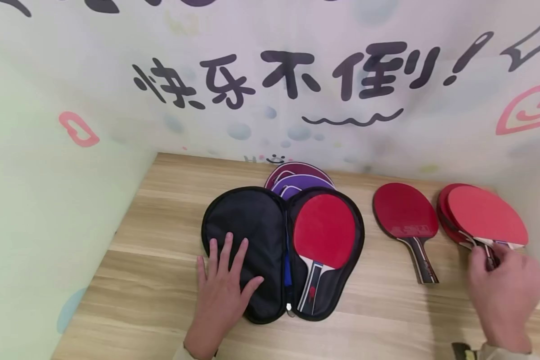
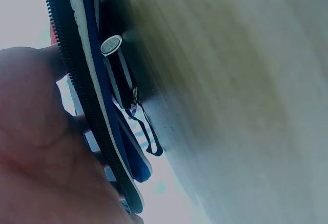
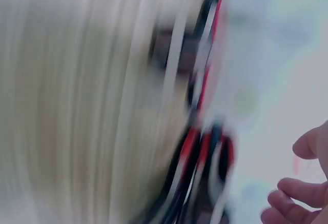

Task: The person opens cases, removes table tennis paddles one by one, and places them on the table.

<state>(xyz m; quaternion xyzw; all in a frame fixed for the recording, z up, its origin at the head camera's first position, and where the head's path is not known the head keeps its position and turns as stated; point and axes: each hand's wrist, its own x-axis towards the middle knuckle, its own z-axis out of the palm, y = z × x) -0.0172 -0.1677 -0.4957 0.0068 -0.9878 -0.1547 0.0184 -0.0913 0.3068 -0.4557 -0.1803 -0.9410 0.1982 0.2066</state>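
Observation:
A black zippered paddle case (image 1: 247, 220) lies unfolded on the table, with a red table tennis paddle (image 1: 325, 232) in its right half. My left hand (image 1: 222, 285) rests on the case's left flap, fingers straight and spread. At the right, my right hand (image 1: 506, 290), slightly blurred, is over the handles of a stack of red paddles (image 1: 486, 212). The right wrist view shows its thumb and fingers (image 3: 294, 206) apart, with nothing between them, beside the blurred handles (image 3: 197, 183). Between the case and that stack lies another red paddle (image 1: 405, 210).
Purple and maroon paddle cases (image 1: 303, 182) are stacked behind the black one, partly covered by it. The wooden table (image 1: 162, 220) meets a printed wall (image 1: 270, 110) at the back and a pale green wall (image 1: 49, 200) on the left.

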